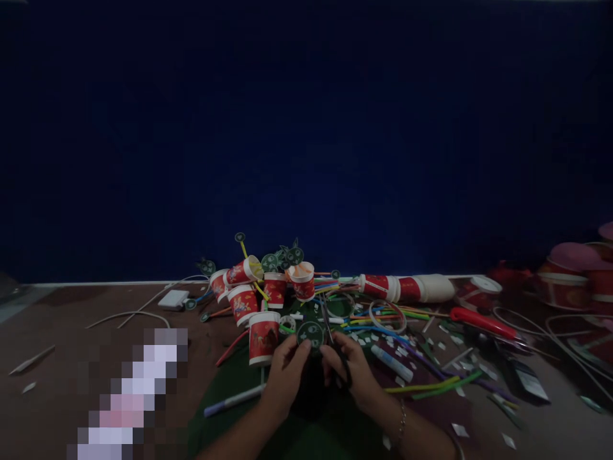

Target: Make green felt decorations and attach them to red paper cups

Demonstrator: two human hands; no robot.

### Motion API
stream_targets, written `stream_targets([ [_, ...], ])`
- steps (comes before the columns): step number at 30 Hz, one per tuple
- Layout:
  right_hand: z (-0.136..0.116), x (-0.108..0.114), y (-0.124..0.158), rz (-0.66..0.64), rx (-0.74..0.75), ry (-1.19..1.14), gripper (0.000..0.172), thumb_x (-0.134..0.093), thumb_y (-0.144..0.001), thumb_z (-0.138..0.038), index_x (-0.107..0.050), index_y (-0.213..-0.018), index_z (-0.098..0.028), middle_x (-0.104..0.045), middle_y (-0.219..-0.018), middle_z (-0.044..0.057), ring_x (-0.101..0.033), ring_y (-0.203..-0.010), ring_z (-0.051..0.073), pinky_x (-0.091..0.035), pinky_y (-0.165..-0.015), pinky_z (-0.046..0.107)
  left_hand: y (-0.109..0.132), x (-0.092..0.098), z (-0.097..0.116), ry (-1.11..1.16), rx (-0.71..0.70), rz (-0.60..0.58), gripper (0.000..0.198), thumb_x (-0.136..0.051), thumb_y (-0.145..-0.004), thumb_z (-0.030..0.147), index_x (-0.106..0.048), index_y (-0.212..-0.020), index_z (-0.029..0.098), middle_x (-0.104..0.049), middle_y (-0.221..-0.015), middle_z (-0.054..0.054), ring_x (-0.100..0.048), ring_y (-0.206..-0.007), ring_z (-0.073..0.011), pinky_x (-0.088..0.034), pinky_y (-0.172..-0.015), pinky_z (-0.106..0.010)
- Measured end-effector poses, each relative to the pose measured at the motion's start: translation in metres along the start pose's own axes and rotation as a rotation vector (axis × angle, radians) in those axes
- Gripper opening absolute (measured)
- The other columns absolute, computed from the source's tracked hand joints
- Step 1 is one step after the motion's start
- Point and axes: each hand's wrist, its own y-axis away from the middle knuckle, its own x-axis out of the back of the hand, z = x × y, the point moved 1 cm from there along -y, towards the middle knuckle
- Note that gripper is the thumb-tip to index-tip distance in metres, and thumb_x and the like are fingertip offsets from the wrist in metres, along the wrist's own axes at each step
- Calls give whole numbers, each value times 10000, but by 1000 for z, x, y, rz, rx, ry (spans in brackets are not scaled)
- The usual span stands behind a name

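Note:
My left hand [288, 370] pinches a round dark green paper cutout [310, 333] with pale markings on it. My right hand [348, 364] has its fingers in the handles of a pair of scissors [327, 318], whose blades point away from me beside the cutout's right edge. The right fingertips are close to the cutout's lower edge; I cannot tell whether they touch it. Just beyond my left hand stands a red paper cup [264, 338] with a white rim. A roll of tape [288, 324] lies between that cup and the cutout.
More red paper cups [243, 304] cluster behind, some with green cutouts [270, 262] on coloured stems. Stacked cups [407, 288] lie on their side at the back. Right of my hands are a glue stick [391, 363], coloured pipe cleaners [433, 386], scraps and a red-handled tool [483, 324]. A marker [234, 400] lies left.

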Motion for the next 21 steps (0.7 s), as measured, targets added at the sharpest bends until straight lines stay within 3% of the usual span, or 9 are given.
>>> stream_targets([
  [5,12,-2,2,-123,31,21,346,-591,-775,-486,-498,-820,-156,-521,-563,-42,-509,-437,81,-331,-344,148,-2,5,-7,158,33,164,372,-720,-596,478,-560,-743,175,-497,-504,73,-440,-475,-82,-350,-474,-191],
  [11,15,-6,6,-201,-9,65,370,-594,-766,-499,-480,-844,-155,-526,-562,-44,-493,-441,74,-364,-366,151,3,2,-2,150,87,278,440,-756,-524,481,-559,-775,178,-502,-493,78,-455,-464,-86,-345,-450,-192],
  [18,12,-8,6,-189,21,45,371,-619,-743,-505,-496,-806,-161,-498,-555,-52,-465,-433,67,-353,-362,154,5,-3,-1,108,33,233,390,-744,-535,485,-541,-649,172,-515,-529,54,-485,-516,-98,-388,-490,-199],
  [21,11,-9,6,-189,16,21,377,-644,-724,-498,-510,-838,-165,-501,-558,-53,-470,-437,73,-358,-362,157,4,-3,-5,109,43,279,394,-754,-524,474,-550,-674,172,-504,-533,60,-480,-525,-96,-394,-504,-197],
])
